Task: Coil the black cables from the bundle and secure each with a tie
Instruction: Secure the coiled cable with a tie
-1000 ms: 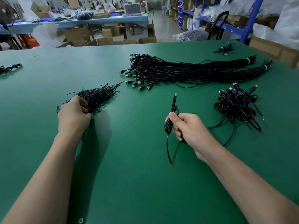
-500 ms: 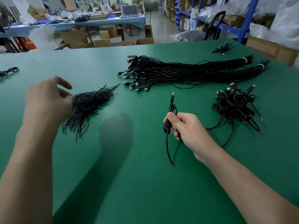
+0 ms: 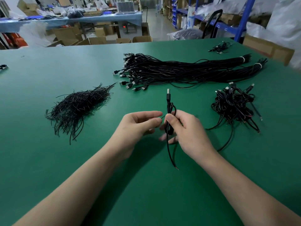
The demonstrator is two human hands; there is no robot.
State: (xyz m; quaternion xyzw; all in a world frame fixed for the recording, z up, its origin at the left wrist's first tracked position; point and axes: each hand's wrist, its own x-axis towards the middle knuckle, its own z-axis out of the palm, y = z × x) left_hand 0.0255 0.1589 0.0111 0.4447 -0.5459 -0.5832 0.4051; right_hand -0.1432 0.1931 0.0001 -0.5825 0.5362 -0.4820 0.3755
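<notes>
Our right hand point(image 3: 187, 131) is wrapped round the coiled cable point(image 3: 169, 110): long axis runs away from us, USB plug at the far end, bare tail toward us. Left hand point(image 3: 138, 126) sits just left of it, thumb and forefinger pinching what looks like a tie point(image 3: 162, 117), almost touching the coil. We'd wrap across that axis from the left; tie pile point(image 3: 78, 106) lies further left

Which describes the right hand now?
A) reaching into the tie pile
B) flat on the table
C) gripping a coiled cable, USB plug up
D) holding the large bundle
C: the right hand grips the coiled cable, USB plug standing above its fist; the left hand pinches a thin tie beside it.
</notes>
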